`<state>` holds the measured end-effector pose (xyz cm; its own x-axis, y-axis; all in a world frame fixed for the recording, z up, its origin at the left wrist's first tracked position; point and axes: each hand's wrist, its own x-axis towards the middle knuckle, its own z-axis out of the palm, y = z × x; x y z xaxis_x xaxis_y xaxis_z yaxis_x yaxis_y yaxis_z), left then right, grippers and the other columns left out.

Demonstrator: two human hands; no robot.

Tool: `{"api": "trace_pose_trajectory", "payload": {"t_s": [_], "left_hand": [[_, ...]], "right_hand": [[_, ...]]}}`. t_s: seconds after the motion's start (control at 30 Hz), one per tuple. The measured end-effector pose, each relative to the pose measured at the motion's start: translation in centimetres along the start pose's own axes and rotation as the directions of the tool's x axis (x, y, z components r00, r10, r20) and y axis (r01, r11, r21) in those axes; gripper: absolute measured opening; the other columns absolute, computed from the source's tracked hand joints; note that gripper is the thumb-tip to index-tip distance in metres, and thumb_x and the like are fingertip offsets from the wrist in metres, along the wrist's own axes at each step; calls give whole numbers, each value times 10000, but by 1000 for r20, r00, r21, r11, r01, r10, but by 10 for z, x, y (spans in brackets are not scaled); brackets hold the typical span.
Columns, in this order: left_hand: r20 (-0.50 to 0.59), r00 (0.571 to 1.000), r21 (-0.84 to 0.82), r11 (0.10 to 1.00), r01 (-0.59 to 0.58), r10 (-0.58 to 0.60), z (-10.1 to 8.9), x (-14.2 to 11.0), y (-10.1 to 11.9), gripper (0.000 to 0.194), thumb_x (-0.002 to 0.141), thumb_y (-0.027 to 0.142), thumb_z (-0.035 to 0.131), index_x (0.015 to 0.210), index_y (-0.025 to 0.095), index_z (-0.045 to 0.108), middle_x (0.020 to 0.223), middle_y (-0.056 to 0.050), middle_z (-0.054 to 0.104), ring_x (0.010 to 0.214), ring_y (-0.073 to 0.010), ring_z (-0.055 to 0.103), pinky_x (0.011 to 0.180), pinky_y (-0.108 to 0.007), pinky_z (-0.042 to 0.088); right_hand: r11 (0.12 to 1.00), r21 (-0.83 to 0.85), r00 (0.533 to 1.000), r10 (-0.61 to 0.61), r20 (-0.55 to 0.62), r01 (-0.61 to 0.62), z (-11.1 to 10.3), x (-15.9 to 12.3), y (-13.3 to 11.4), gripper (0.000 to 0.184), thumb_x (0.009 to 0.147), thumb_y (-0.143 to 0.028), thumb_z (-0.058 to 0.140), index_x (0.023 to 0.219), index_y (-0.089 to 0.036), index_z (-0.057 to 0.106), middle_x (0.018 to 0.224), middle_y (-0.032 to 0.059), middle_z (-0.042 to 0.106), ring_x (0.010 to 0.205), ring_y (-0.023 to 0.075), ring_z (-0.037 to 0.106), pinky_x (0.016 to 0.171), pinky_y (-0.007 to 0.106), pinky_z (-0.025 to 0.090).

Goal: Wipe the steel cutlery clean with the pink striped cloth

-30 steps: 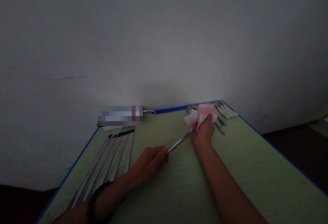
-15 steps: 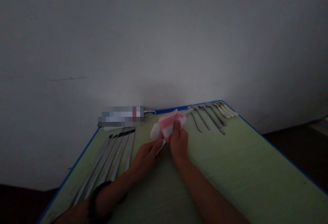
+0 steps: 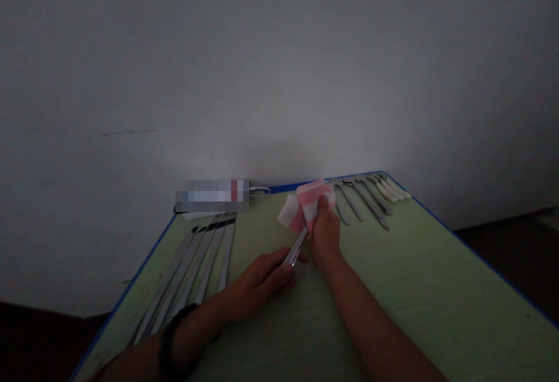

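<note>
My left hand (image 3: 273,271) is closed around the lower end of a slim silver metal utensil (image 3: 297,248), which slants up and to the right. The utensil's upper end disappears into a folded pink and white striped cloth (image 3: 312,198), so its kind is hidden. My right hand (image 3: 326,236) grips the cloth around that end, thumb pressed on top. Both hands are over the middle of the table, and a dark band circles my left wrist.
Several long flat metal utensils (image 3: 205,260) lie side by side along the left. At the back right are several metal utensils (image 3: 364,198) and some with white handles (image 3: 391,190). A blurred-out object (image 3: 213,195) with a white cable stands at the back left, near the wall.
Both hands have shifted right in view with the cloth and utensil. My left hand is now lower and farther from the cloth, and more of the metal handle shows.
</note>
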<state>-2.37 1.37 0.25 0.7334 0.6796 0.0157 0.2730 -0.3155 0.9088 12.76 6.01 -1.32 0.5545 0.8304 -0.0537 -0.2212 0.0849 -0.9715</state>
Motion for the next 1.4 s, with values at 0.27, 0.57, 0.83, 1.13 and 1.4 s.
{"api": "trace_pose_trajectory", "payload": {"t_s": [0.27, 0.57, 0.83, 1.13, 1.4], "left_hand": [[-45, 990, 97, 987, -125, 130, -6, -1, 1, 468, 917, 496, 283, 773, 142, 553, 611, 7, 520, 532, -108, 484, 513, -198, 357], [-201, 979, 176, 984, 1, 35, 3, 7, -4, 402, 944, 351, 280, 702, 158, 539, 537, 33, 522, 447, -83, 468, 485, -180, 361], [-409, 908, 93, 985, 143, -93, 2, 15, 0, 428, 911, 376, 326, 577, 173, 499, 467, 26, 526, 453, -105, 486, 486, -194, 375], [-198, 977, 55, 994, 96, -84, 0, 8, -4, 460, 927, 394, 332, 570, 159, 501, 465, 41, 484, 450, -85, 446, 480, -181, 346], [-64, 991, -96, 989, 112, -118, 10, 8, 0, 265, 925, 324, 349, 850, 153, 536, 642, 20, 563, 531, -99, 493, 502, -192, 380]], "right_hand": [[994, 43, 994, 101, -34, -99, 2, 2, 4, 499, 782, -586, 409, 574, -149, 535, 497, 11, 485, 460, 122, 434, 409, 245, 316], [997, -56, 997, 64, 40, -61, 5, -13, 3, 521, 791, -599, 379, 513, -168, 475, 451, -13, 432, 422, 103, 379, 387, 235, 270], [989, -149, 980, 9, 197, 21, 19, -43, 8, 487, 793, -569, 394, 531, -165, 462, 479, -22, 406, 448, 91, 359, 397, 218, 248], [999, 3, 995, 45, 89, -45, 10, -17, -8, 378, 765, -483, 469, 557, -168, 471, 495, -35, 399, 441, 84, 342, 398, 218, 278], [993, -85, 993, -84, -83, 77, -6, 4, -5, 460, 800, -544, 400, 543, -169, 468, 478, -11, 447, 455, 101, 376, 406, 229, 280]]}}
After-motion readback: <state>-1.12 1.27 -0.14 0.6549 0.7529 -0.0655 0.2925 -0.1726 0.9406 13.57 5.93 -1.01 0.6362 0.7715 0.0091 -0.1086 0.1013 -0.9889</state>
